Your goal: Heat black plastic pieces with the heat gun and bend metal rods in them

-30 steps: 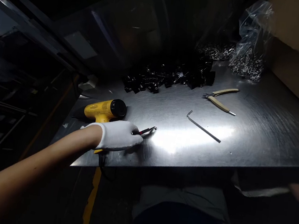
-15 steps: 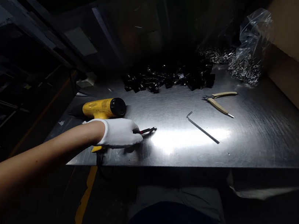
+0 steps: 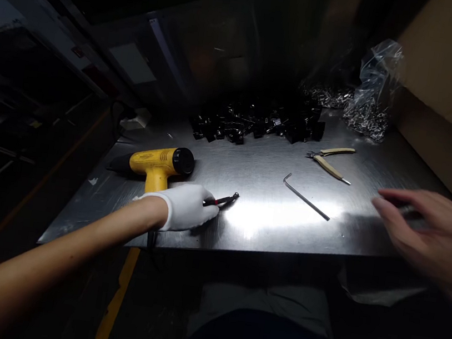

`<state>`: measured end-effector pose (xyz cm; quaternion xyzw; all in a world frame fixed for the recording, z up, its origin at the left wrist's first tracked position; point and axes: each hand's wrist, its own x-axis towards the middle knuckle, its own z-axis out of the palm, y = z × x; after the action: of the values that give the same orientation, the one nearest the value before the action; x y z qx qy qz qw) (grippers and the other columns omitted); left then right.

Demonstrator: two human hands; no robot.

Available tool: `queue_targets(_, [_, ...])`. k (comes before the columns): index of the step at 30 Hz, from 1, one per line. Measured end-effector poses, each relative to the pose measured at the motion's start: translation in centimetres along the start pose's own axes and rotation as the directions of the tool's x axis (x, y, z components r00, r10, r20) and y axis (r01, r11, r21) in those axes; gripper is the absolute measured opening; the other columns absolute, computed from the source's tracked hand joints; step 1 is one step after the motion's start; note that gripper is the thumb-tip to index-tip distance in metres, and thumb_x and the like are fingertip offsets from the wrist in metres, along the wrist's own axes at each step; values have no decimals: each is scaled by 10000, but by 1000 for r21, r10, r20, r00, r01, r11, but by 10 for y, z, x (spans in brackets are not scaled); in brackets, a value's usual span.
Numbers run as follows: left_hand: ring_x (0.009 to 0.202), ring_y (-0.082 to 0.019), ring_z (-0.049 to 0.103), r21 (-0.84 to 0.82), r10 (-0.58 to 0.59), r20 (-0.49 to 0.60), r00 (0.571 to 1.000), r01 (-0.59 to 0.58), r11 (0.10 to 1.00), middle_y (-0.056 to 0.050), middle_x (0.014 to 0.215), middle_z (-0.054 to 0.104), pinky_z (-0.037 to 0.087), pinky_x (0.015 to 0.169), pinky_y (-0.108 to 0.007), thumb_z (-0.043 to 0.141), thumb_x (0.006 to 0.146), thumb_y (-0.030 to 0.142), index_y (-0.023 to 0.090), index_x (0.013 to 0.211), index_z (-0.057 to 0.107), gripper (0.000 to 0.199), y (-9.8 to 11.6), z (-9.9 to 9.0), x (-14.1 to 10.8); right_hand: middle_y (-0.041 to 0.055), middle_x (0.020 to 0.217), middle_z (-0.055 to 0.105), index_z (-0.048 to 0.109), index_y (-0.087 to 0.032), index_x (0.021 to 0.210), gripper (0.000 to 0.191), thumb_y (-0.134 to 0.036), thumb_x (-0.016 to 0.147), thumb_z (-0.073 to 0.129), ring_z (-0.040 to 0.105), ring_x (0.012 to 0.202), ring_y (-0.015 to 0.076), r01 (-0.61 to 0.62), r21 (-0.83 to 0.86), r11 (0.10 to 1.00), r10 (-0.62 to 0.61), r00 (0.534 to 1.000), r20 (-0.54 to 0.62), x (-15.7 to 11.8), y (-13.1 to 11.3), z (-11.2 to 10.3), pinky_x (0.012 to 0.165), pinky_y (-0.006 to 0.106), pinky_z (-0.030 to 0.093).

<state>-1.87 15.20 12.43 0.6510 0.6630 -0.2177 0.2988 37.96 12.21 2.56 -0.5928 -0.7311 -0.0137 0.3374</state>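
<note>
a: where is the black piece (image 3: 227, 199)?
b: in the gloved left hand (image 3: 189, 207), pinched between thumb and fingers, near the front edge of the table (image 3: 247, 164). a red patch shows at the grip.
a: its long axis?
b: out of the fingertips, rightward and slightly away from the wearer; ring-like tip at the far end.
a: nearer hand?
b: left, in contact. the right hand (image 3: 436, 232) is well apart, off to the right, roughly in line with the tip. the hex key (image 3: 307, 202) lies between, slantwise, its long end nearer the right hand.
a: right fingers?
b: thumb and forefinger tips narrowly parted, pointing left. blurred; cannot tell whether anything sits between them.
a: arm pose?
b: left forearm comes in low from the left, reaching across, palm side down as far as seen. heat gun (image 3: 157, 162) just beyond the glove. pliers (image 3: 329, 167) beyond the key.
</note>
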Motion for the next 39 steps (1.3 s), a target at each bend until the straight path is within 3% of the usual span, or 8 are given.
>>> queue_targets(6, [645, -265, 662, -17, -17, -172, 985, 14, 1000, -75, 756, 706, 435, 554, -338, 376, 929, 584, 225, 940, 658, 457, -1, 27, -9, 210, 1581, 307, 338, -90, 1545, 856, -678, 949, 511, 264, 1444, 400, 283, -166, 945, -216, 917, 335, 86, 5, 49, 1121, 542, 345])
queue_targets(13, [964, -292, 657, -320, 1, -391, 920, -138, 937, -51, 1051, 720, 478, 851, -386, 472, 949, 577, 322, 1168, 667, 389, -5, 89, -52, 187, 1313, 550, 501, -166, 1446, 654, -620, 997, 359, 537, 1126, 390, 341, -209, 917, -206, 851, 484, 106, 25, 81, 904, 528, 479])
queue_targets(18, [782, -235, 611, -747, -90, -197, 976, -90, 659, -10, 836, 677, 491, 721, -333, 455, 976, 536, 309, 1016, 678, 320, -12, 140, -73, 192, 1101, 624, 628, -152, 1249, 466, -486, 990, 432, 577, 997, 353, 291, -280, 915, -151, 890, 429, 108, 14, 78, 737, 432, 468])
queue_targets(23, [687, -189, 565, -974, -64, -28, 998, -13, 226, -23, 772, 596, 494, 651, -322, 380, 996, 563, 216, 938, 637, 436, -14, 177, -61, 104, 1047, 698, 592, -271, 1238, 357, -463, 1059, 350, 666, 895, 282, 2, -106, 994, 40, 922, 384, 96, -23, 47, 645, 387, 484])
queue_targets(26, [689, -183, 597, -1000, 27, -24, 999, -24, 8, -35, 780, 601, 521, 661, -328, 371, 1009, 541, 182, 965, 626, 443, -13, 186, -50, 34, 1031, 730, 635, -364, 1208, 357, -554, 1058, 373, 706, 895, 258, -50, 166, 985, -61, 799, 598, 82, -61, 27, 618, 322, 560])
queue_targets(31, [587, -170, 613, -958, 188, 21, 982, 73, -277, -38, 799, 634, 551, 565, -342, 414, 1000, 531, 198, 1104, 611, 400, -17, 189, -40, -9, 1246, 690, 572, -437, 1386, 379, -553, 1046, 452, 713, 1012, 286, 44, 324, 945, -310, 430, 848, 66, -141, 20, 631, 299, 632])
queue_targets(36, [558, -186, 628, -894, 329, 47, 943, 187, -406, -36, 795, 639, 564, 504, -364, 447, 993, 510, 211, 1247, 554, 407, -26, 188, -37, 42, 972, 759, 745, -308, 1187, 480, -587, 1044, 382, 734, 767, 259, 134, 272, 953, -300, 283, 911, 75, -198, 41, 539, 313, 587])
queue_targets(39, [529, -173, 603, -865, 335, 56, 941, 213, -454, -6, 744, 601, 550, 472, -345, 452, 996, 498, 216, 1245, 558, 391, -26, 188, -37, 38, 865, 752, 789, -279, 1064, 469, -596, 1023, 446, 721, 725, 247, 167, 241, 956, -283, 306, 909, 80, -207, 55, 623, 339, 596])
